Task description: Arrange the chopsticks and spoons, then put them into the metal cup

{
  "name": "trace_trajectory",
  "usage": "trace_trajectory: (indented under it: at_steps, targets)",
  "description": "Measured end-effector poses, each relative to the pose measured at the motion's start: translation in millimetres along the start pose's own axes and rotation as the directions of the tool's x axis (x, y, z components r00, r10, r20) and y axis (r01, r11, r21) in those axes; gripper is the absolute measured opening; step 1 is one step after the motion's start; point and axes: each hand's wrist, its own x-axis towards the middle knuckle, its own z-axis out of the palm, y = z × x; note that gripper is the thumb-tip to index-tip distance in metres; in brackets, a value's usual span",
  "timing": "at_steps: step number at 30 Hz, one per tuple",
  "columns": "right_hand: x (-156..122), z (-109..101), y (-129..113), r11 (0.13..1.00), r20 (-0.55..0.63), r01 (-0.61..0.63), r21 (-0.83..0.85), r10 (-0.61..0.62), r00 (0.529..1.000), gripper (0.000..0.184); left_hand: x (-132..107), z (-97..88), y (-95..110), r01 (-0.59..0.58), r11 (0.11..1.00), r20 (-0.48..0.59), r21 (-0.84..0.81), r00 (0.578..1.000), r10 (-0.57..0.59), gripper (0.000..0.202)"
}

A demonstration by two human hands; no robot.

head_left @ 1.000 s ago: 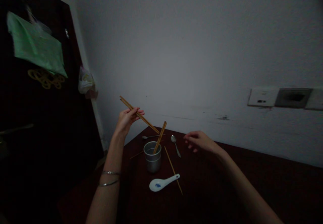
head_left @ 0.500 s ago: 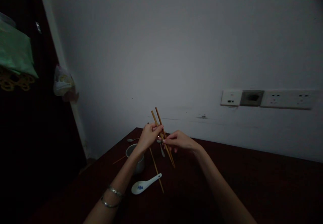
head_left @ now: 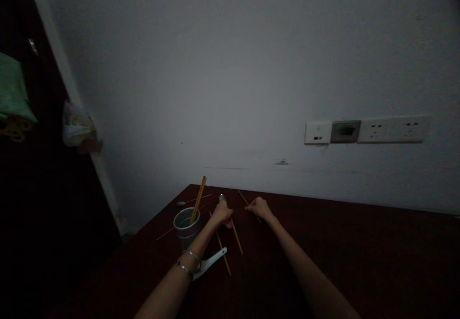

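Note:
My left hand (head_left: 222, 214) is low over the table, its fingers closed around a chopstick (head_left: 236, 238) that slants out toward me. Just beyond it shows the bowl of a metal spoon (head_left: 222, 197), the rest hidden by the hand. To the right, my right hand (head_left: 259, 207) pinches another chopstick (head_left: 243, 197) lying slantwise at the tabletop. A grey metal cup (head_left: 187, 230) stands left of my left wrist, with a pair of chopsticks (head_left: 199, 199) leaning in it. Under my left forearm lies a white soup spoon (head_left: 215, 258), its bowl mostly hidden, across a loose chopstick (head_left: 226, 264).
Behind the cup rests a small long-handled spoon (head_left: 181, 203). A thin stick (head_left: 165, 234) lies at the cup's left. The dark red table (head_left: 323, 242) meets a pale wall with sockets (head_left: 375, 130). A plastic bag (head_left: 77, 125) hangs beside the dark door at left.
The pair of chopsticks that both hands held in the air now leans in the cup. My hands have lowered to the table and separated, each onto a different chopstick.

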Motion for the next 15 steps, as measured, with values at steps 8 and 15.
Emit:
trace_trajectory:
  at_steps: [8, 15]
  targets:
    - [11, 15, -19, 0.992, 0.005, 0.018, -0.126, -0.018, 1.0, 0.031, 0, 13.4, -12, 0.021, 0.988, -0.051, 0.152, 0.999, -0.014, 0.058]
    - [3, 14, -8, 0.996, 0.006, 0.092, 0.009, -0.092, 0.996, 0.036, 6, 22.0, -16, 0.143, 0.989, -0.038, 0.024, 0.989, -0.142, 0.068]
